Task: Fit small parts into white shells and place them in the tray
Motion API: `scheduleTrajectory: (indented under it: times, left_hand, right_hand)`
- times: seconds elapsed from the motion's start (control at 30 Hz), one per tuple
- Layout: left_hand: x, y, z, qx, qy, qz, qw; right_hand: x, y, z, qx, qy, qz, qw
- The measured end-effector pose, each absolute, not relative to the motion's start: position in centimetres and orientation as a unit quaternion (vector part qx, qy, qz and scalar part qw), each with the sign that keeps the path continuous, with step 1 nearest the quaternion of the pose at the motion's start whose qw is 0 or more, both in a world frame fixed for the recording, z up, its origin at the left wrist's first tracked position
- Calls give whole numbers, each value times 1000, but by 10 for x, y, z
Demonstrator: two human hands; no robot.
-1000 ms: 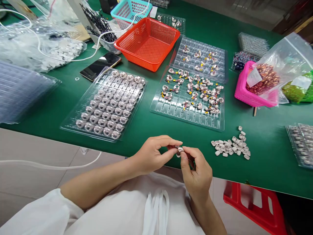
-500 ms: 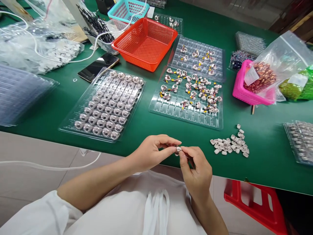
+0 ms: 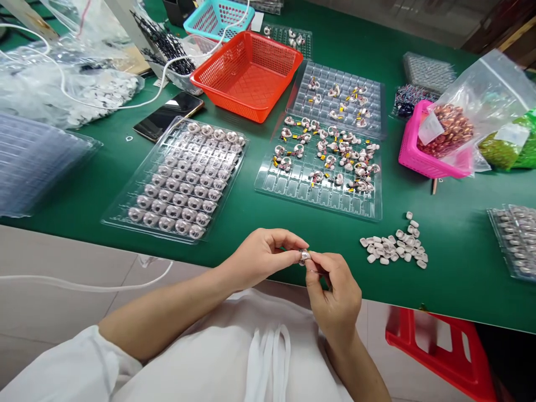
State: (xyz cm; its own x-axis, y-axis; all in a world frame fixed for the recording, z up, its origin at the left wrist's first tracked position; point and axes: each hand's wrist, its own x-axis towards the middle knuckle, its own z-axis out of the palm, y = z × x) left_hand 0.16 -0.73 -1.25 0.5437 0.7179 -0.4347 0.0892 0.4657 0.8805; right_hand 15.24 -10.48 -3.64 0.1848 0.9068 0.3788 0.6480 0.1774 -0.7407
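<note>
Just over the table's front edge, a small shiny silvery shell (image 3: 304,255) is pinched between the fingertips of both hands. My left hand (image 3: 268,257) grips it from the left with thumb and fingers. From the right, my right hand (image 3: 335,293) is closed with thumb and forefinger against it. A thin dark sliver, perhaps a fine tool, shows by the right fingers; its kind is unclear. To the left lies a clear tray (image 3: 119,215) with rows of similar shiny shells. A pile of small white rounded pieces (image 3: 393,247) is to the right.
Clear trays (image 3: 272,187) beyond my hands carry small white wired parts with yellow tabs. Behind are a red basket (image 3: 259,84), a blue basket (image 3: 218,28) and a phone (image 3: 167,114). A pink basket (image 3: 412,151) with bagged beads stands right. A red stool (image 3: 444,346) is below.
Both hands stay together at nearly the same spot. The right hand has shifted slightly down and left, and the shell appears slightly turned between the fingertips.
</note>
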Motion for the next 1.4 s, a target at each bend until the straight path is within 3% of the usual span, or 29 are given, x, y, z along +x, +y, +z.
scheduleTrajectory:
  times: [0.33, 0.97, 1.4]
  left_hand:
    - [8, -12, -16, 440, 426, 255, 749]
    - [10, -12, -13, 443, 409, 244, 759]
    - [21, -26, -13, 486, 442, 337, 674]
  right_hand:
    - [150, -106, -37, -633, -613, 129, 455]
    - [155, -108, -31, -669, -526, 234, 471]
    - [149, -109, -36, -657, -561, 180, 471]
